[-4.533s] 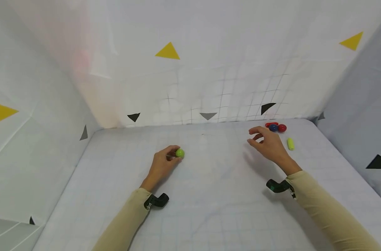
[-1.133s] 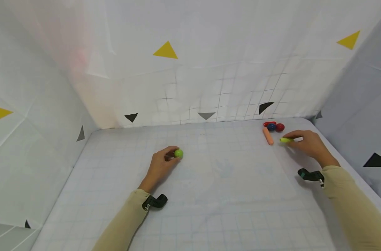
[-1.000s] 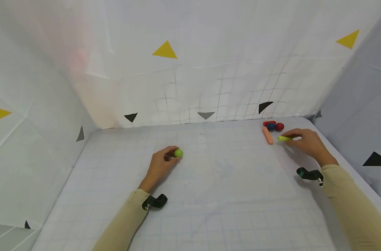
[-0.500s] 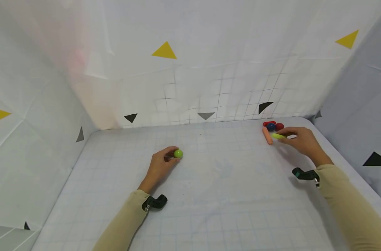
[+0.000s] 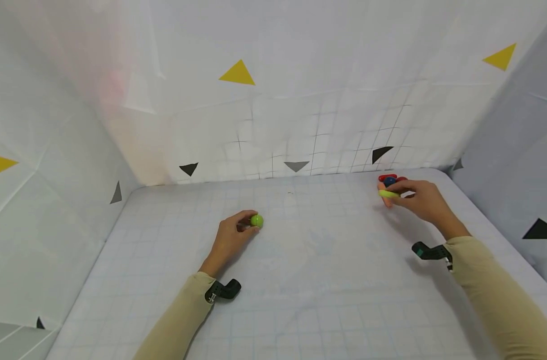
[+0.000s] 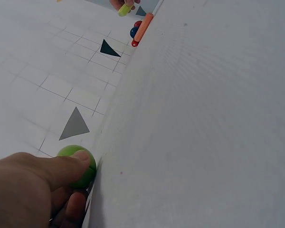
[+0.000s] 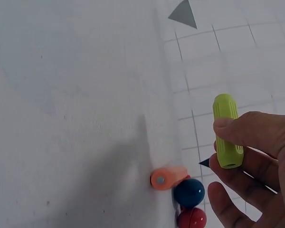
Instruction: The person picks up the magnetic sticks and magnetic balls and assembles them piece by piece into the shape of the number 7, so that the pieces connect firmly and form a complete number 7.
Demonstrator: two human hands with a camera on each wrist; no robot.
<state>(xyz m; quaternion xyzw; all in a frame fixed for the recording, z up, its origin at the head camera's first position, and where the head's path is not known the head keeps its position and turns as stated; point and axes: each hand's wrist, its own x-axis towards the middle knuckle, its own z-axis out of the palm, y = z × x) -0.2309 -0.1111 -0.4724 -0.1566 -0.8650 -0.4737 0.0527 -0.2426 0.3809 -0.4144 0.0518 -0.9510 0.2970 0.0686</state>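
**A:** Spreading across the whole scene is a white gridded cloth work surface (image 5: 300, 280), walled by white sheets bearing yellow, black and grey paper triangles (image 5: 238, 73). What do the arms show?

**B:** Two beige long sleeves (image 5: 178, 320) reach in from the near edge, each with a small black camera mount (image 5: 222, 290) at the wrist.

**A:** And the left hand (image 5: 230, 240)?

**B:** It rests mid-surface with thumb and fingertips curled round a small glossy green ball (image 5: 256, 220). The left wrist view shows the thumb lying over the top of the ball (image 6: 77, 165), which sits on the cloth.

**A:** The right hand (image 5: 424, 202)?

**B:** It hovers at the far right corner, pinching a short ribbed lime-green plastic cylinder (image 5: 389, 194) between thumb and fingers. In the right wrist view the cylinder (image 7: 226, 130) is held clear of the cloth, one end poking out past the thumb.

**A:** What lies beneath it?

**B:** A small cluster against the back wall: a slim orange plastic cylinder (image 7: 168, 177), just beside a dark blue ball (image 7: 188, 192), and a red ball (image 7: 191, 219) touching the blue one. A red oblong piece (image 5: 385, 177) peeks out behind them in the head view. The lime cylinder is just over the orange one; whether they touch cannot be told.
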